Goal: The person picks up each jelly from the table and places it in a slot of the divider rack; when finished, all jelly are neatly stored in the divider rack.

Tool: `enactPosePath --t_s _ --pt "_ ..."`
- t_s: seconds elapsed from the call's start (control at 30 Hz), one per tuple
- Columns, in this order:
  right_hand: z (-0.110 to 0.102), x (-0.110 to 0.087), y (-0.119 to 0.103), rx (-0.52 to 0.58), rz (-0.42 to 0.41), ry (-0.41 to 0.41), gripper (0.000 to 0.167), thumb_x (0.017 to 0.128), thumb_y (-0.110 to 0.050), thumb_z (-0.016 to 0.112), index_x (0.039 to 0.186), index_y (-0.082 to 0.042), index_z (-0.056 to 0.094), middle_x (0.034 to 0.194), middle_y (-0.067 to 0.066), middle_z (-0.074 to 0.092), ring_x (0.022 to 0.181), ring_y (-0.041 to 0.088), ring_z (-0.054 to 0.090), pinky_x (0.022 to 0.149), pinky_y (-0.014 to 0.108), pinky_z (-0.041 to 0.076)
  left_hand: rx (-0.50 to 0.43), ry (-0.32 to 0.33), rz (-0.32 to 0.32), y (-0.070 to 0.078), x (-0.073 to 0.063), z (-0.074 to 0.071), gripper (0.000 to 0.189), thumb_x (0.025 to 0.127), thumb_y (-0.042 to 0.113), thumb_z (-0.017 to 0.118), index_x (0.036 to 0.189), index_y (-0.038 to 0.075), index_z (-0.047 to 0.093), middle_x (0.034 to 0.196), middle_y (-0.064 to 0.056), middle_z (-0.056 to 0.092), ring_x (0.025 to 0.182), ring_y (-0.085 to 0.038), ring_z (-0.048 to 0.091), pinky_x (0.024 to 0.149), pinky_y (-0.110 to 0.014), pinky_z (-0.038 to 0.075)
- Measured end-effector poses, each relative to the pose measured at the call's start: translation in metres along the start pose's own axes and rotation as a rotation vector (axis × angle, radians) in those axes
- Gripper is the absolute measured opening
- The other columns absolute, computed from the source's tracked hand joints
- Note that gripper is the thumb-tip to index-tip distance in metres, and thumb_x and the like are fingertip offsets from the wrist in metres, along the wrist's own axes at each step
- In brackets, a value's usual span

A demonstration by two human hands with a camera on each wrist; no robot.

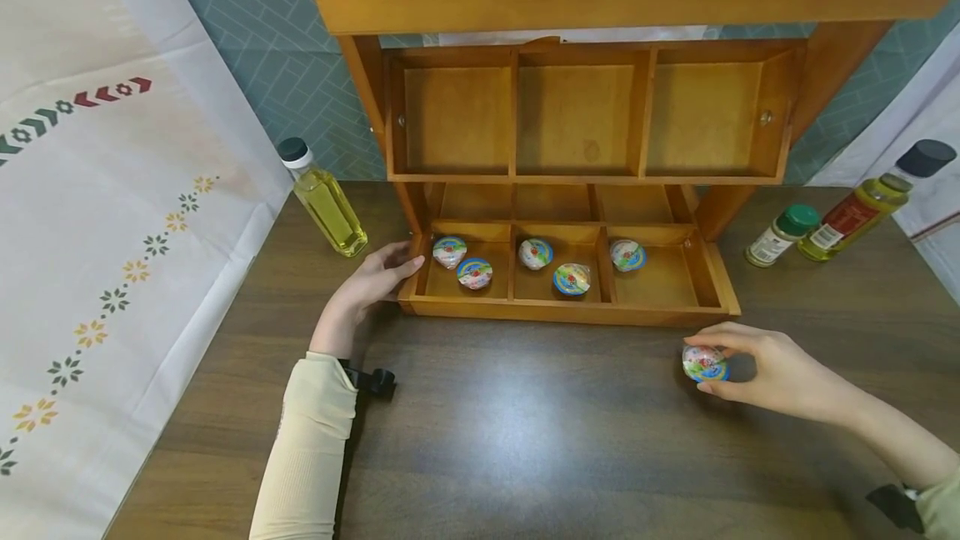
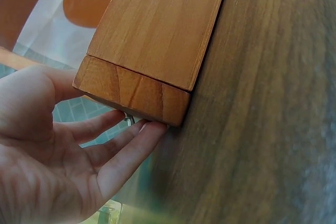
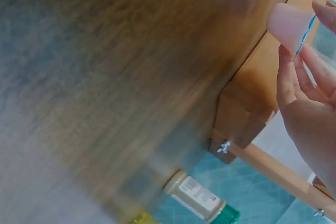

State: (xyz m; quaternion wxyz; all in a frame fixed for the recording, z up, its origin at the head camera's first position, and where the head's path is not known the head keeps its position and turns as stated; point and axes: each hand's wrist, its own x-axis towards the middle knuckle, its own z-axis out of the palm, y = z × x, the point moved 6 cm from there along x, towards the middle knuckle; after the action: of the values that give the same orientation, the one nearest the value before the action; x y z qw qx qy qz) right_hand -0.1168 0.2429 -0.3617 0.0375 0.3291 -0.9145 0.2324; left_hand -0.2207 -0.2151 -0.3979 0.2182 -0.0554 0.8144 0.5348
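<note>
Between the thumb and fingers of my right hand is a small jelly cup with a blue-rimmed printed lid. The right wrist view shows the cup's pale pink body, held above the table in front of the rack's right end. My left hand grips the left end of the wooden rack's lower tray. In the left wrist view its thumb and fingers lie around the wooden corner. Similar jelly cups sit in the tray: two left, two middle, one right.
The rack's upper tray has three bare compartments. An oil bottle stands left of the rack. On its right are a green-capped seasoning jar and another oil bottle. Brown wood-grain table lies in front.
</note>
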Motion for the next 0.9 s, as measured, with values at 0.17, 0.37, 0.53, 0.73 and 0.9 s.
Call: enactPosePath --t_s 0.17,0.37,0.53,0.73,0.9 --pt "-0.011 0.004 -0.004 0.008 -0.010 0.014 0.058 0.057 -0.014 0.089 0.110 -0.015 0.066 0.108 -0.006 0.062 0.082 -0.003 0.056 0.068 0.009 0.043 -0.007 0.002 -0.005 -0.003 0.004 0.000 0.069 0.095 0.038 0.052 0.149 0.010 0.020 0.147 -0.017 0.029 0.130 -0.034 0.035 0.097 -0.054 0.039" --pt "-0.025 0.016 -0.008 -0.011 -0.037 0.018 0.059 0.057 -0.013 0.089 0.112 -0.015 0.066 0.108 -0.007 0.061 0.083 -0.003 0.056 0.067 0.008 0.042 -0.010 -0.007 -0.017 0.016 -0.014 0.003 0.064 0.097 0.031 0.049 0.148 0.006 0.020 0.147 -0.020 0.028 0.131 -0.036 0.033 0.099 -0.054 0.037" --pt "-0.035 0.032 -0.008 -0.044 -0.061 0.034 0.058 0.056 -0.011 0.088 0.109 -0.014 0.065 0.104 -0.008 0.061 0.080 -0.003 0.053 0.061 0.009 0.041 0.013 -0.011 -0.001 0.025 -0.023 0.005 0.064 0.098 0.031 0.047 0.148 0.003 0.019 0.147 -0.022 0.028 0.130 -0.037 0.034 0.097 -0.053 0.039" --pt "-0.039 0.055 -0.007 -0.036 -0.130 0.053 0.059 0.057 -0.006 0.086 0.111 -0.009 0.064 0.103 -0.003 0.061 0.067 -0.001 0.048 0.054 0.011 0.037 0.001 -0.012 -0.004 0.021 -0.018 0.004 0.064 0.098 0.031 0.048 0.148 0.005 0.019 0.150 -0.019 0.024 0.131 -0.036 0.033 0.098 -0.054 0.037" --pt "-0.033 0.068 0.004 -0.029 -0.077 0.088 0.058 0.061 -0.007 0.085 0.115 -0.006 0.063 0.104 0.000 0.061 0.068 0.002 0.051 0.055 0.014 0.039 -0.016 -0.011 0.006 0.003 -0.003 0.000 0.067 0.096 0.035 0.051 0.149 0.009 0.020 0.151 -0.016 0.023 0.131 -0.035 0.033 0.097 -0.054 0.038"
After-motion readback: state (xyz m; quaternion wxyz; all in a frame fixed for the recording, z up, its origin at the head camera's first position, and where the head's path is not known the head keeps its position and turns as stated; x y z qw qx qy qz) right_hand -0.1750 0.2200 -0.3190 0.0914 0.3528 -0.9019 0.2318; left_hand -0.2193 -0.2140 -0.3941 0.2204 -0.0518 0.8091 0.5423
